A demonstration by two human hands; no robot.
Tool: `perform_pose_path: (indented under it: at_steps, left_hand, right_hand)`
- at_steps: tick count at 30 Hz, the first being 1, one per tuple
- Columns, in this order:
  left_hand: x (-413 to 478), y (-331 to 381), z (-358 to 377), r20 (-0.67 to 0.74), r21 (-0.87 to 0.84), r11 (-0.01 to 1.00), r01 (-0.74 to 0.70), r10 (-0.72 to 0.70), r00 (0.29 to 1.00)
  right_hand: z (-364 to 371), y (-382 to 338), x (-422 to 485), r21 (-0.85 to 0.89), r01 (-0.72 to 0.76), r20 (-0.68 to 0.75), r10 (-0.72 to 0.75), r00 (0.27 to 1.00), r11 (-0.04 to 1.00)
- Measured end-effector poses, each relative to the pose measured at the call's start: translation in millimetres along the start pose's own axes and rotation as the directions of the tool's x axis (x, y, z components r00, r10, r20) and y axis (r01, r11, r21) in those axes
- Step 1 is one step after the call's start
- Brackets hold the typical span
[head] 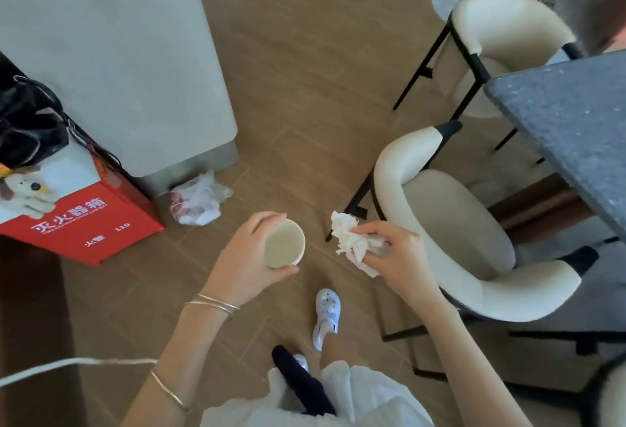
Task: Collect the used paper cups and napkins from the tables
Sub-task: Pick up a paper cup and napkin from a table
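Observation:
My left hand grips a cream paper cup by its side, mouth up, and the cup looks empty inside. My right hand pinches a crumpled white napkin that bunches out to the left of my fingers. Both hands are held over the wooden floor, a short gap between cup and napkin. A clear plastic bag with white and red rubbish lies on the floor ahead of the cup, beside the grey pillar.
A dark stone table fills the right side, with two cream chairs tucked beside it. A red fire-extinguisher cabinet stands at the left, carrying a black bag and a plush toy. A grey pillar rises ahead.

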State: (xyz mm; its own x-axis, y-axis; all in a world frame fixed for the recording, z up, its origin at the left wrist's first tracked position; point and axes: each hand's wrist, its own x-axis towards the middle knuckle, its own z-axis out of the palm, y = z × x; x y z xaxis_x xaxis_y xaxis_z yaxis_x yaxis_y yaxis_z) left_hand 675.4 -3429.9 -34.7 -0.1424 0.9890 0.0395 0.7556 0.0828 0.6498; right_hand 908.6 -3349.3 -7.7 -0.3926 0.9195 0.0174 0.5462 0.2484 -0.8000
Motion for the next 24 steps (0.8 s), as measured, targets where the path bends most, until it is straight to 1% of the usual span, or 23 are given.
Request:
perform_pose_path:
  at_steps: [3, 7, 15, 18, 20, 24]
  left_hand:
    - [37, -8, 2, -0.004, -0.008, 1.000, 0.015, -0.015, 1.000]
    - [105, -17, 1, -0.026, 0.009, 1.000, 0.001, -0.001, 1.000]
    - [246, -13, -12, -0.065, 0.043, 0.997, -0.060, 0.062, 0.996]
    - [290, -14, -13, -0.061, 0.056, 0.995, -0.077, 0.081, 0.995]
    - [311, -16, -12, -0.048, 0.062, 0.996, -0.059, 0.062, 0.997]
    - [352, -27, -8, -0.011, 0.003, 0.999, -0.033, 0.034, 0.999]
  right_hand:
    - [1, 8, 38, 0.005, -0.048, 0.030, 0.048, 0.998, 0.999]
    - [-8, 19, 107, 0.011, -0.005, 0.034, 0.004, 0.999, 1.000]
    - [-36, 30, 249, 0.067, 0.008, 0.054, -0.012, 0.998, 0.998]
    - [-43, 33, 294, 0.037, 0.036, 0.059, -0.038, 0.998, 0.999]
    - [-44, 35, 313, 0.029, 0.043, 0.064, -0.045, 0.997, 0.999]
    - [-41, 44, 347, 0.033, 0.035, 0.069, -0.037, 0.997, 0.999]
